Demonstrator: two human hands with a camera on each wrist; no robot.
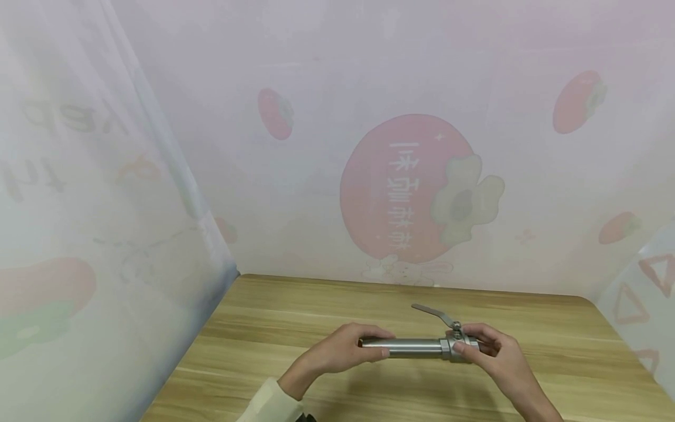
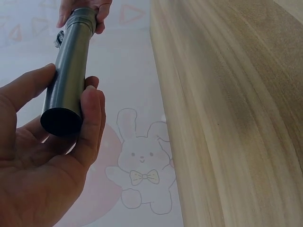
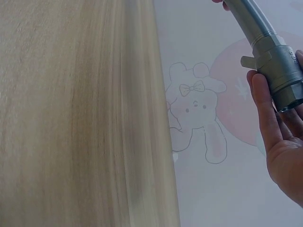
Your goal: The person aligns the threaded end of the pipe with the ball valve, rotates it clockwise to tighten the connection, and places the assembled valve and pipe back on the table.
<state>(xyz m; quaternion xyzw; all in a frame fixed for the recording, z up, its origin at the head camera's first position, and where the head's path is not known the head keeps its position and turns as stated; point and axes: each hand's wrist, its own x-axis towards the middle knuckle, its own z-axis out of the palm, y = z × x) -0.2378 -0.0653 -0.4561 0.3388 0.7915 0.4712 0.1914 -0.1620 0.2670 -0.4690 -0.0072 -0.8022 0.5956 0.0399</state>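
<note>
A straight metal pipe (image 1: 413, 347) is joined at its right end to a ball valve (image 1: 456, 346). Both are held level above the table. From the valve's top a flat lever handle (image 1: 435, 312) slants up to the left. My left hand (image 1: 345, 350) grips the pipe near its free end, thumb on one side and fingers on the other; the round end (image 2: 61, 122) faces the left wrist camera. My right hand (image 1: 498, 354) holds the valve body between thumb and fingers. In the right wrist view, the valve's open end (image 3: 289, 101) shows beside the palm.
Below the hands lies a wood-grain table (image 1: 263, 328) with rounded far corners. Behind it hangs a pale curtain (image 1: 295, 193) printed with red fruit and a rabbit. More printed sheeting (image 1: 79, 223) closes off the left side, and another sheet (image 1: 645, 305) the right.
</note>
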